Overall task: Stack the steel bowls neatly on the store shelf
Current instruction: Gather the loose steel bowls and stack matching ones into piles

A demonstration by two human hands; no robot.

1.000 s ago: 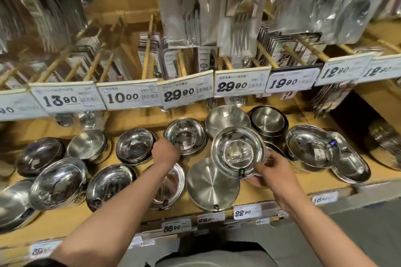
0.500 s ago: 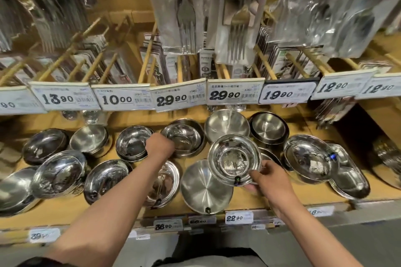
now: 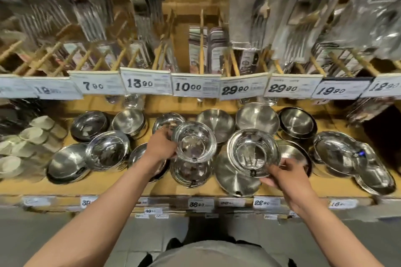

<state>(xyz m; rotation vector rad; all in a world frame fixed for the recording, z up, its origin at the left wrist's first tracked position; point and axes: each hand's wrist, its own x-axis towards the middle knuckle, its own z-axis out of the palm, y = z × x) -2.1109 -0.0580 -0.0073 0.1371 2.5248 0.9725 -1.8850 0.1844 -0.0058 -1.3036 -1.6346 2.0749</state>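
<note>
Left hand (image 3: 159,147) now lifting shiny bowl (image 3: 194,141) in its grip, right hand (image 3: 286,174) still holding steel bowl (image 3: 252,153)

A yellow wooden store shelf (image 3: 138,188) runs across the view. Above it hangs a row of white paper price tags (image 3: 196,87) with big black numbers. Behind the tags, light wooden pegs (image 3: 201,45) stick out and hold shiny packs of metal forks and spoons (image 3: 258,17). Small white price stickers (image 3: 200,204) line the shelf's front edge. Below lies a floor of grey square tiles (image 3: 121,243). Small white cups (image 3: 32,136) sit at the far left.
</note>
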